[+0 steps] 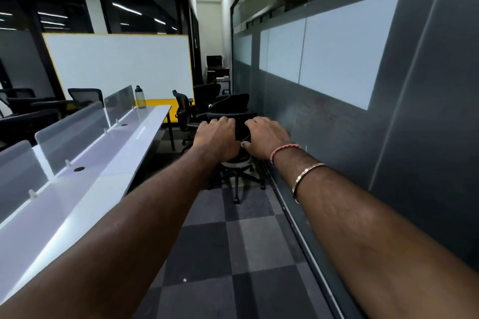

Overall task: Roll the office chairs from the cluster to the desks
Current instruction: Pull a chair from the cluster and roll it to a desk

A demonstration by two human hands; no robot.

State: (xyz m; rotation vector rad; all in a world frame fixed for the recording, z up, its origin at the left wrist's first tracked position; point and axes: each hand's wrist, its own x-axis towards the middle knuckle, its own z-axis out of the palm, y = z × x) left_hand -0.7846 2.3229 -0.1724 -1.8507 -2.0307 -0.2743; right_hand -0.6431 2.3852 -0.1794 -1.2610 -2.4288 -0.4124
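1. Although the room holds plenty of surfaces, no brand, label or legible writing shows on any of them; the whiteboard with its yellow border is blank.
2. The left hand and the right hand both curl over the top edge of a black office chair backrest, fingers wrapped forward over the rim and the right thumb tucked underneath (the left thumb is hidden).
3. That chair stands in the aisle between the long white desk and the dark grey glass partition wall, close to the wall; its pale seat underside, black gas column and star base with casters show below the hands.
4. Just behind it, further down the aisle, stand the other black chairs of the cluster, with mesh-looking backs and curved armrests, packed close together past the desk's far end.
5. The desk top is glossy white laminate with round dark cable holes, split by frosted translucent divider panels held in small clips.
6. A clear water bottle with a dark cap stands upright at the desk's far end.
7. The floor is carpet tile in a grey checker pattern, matte and slightly ribbed.
8. On the right wrist sit a red-and-white thread band and a smooth metal bangle.
9. Frosted rectangular film panels cover part of the partition.
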